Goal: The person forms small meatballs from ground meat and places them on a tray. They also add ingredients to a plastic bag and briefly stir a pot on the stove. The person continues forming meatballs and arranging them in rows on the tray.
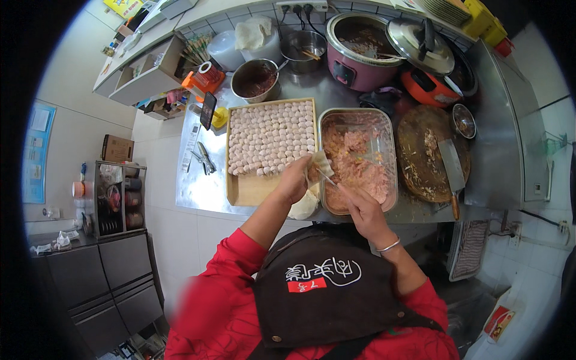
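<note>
My left hand [294,179] holds a thin dough wrapper [322,164] with a dab of meat filling on it. In my right hand [363,208] is a slim metal spreader [328,178], its tip touching the filling in the wrapper. Both hands meet over the left rim of a metal pan [393,180] of minced pink meat [360,173]. Rows of small wrapped dumplings [272,135] fill most of a wooden tray [247,191] on the left. Below my left hand sits a pale stack of wrappers [303,207], partly hidden by that hand.
A cleaver [452,164] lies on a round chopping block [411,166] at the right, its handle over the table edge. Behind stand a pink rice cooker [360,74], a steel pot of dark sauce [256,87] and an orange pot [427,87]. A propped phone [208,110] stands left.
</note>
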Motion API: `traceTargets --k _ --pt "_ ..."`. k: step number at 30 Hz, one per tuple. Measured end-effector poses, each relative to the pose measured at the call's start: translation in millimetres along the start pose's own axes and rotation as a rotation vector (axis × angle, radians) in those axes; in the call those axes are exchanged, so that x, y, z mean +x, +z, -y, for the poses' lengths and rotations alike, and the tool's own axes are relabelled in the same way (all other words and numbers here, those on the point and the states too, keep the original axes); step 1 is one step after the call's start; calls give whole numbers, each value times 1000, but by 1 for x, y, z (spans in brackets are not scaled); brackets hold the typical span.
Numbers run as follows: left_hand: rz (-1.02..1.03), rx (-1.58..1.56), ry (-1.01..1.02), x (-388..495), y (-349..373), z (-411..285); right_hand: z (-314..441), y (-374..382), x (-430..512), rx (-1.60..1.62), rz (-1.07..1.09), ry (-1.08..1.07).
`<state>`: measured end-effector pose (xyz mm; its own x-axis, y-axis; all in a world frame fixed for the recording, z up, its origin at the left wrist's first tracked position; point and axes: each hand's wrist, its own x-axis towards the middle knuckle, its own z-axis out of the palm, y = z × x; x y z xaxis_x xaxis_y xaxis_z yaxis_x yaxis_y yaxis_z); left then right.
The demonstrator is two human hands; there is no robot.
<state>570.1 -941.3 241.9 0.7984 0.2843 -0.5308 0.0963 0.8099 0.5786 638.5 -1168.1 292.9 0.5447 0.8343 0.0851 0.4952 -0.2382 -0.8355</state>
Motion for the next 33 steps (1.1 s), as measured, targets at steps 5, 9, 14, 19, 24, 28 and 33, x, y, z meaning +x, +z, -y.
traceTargets --k 5,9,14,19,24,28,33 --pt "28 103 -194 -1 -13 1 -8 4 4 -122 -25 -69" --pt "-41 -28 -251 -4 -23 3 -21 5 -9 -196 -178 -47" --pt "17 -166 -173 -1 -38 10 -45 12 -15 -208 -213 58" --pt "-24 -201 -71 6 -37 17 -30 9 -15 -100 -217 120" --pt "-41 -69 26 -3 -10 12 9 15 -11 -152 -99 -56" --pt "225 215 184 -19 8 10 15 18 -9 -226 -55 -13" --pt "127 376 248 -21 5 6 10 19 -9 -325 -68 -104"
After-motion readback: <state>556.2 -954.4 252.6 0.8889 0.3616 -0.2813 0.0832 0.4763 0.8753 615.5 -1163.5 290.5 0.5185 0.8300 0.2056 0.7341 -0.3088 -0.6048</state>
